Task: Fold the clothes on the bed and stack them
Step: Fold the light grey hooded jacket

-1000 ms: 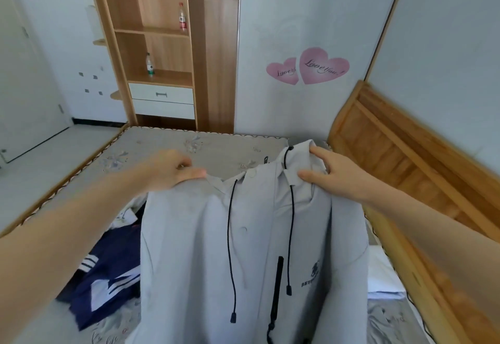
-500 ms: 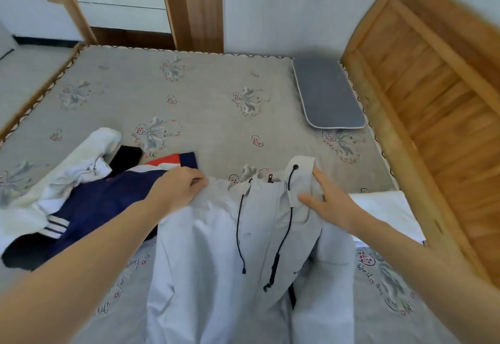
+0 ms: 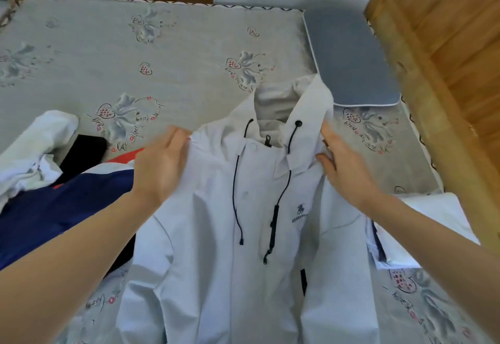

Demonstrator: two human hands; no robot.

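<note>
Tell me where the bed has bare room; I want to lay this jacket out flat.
Free: the mattress stretch beyond the white jacket, left of the grey pillow. Crowded: the navy garment and white clothes on the left, folded white clothes on the right.

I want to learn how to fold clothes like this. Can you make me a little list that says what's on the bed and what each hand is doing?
held garment: pale grey hooded jacket with black drawstrings, front up
left hand: grips the jacket's left shoulder
right hand: pinches the jacket's right shoulder
left of jacket: crumpled navy garment with white stripes, unfolded white garment
right of jacket: folded white garment
far right: flat grey-blue pillow
surface: grey floral mattress
</note>
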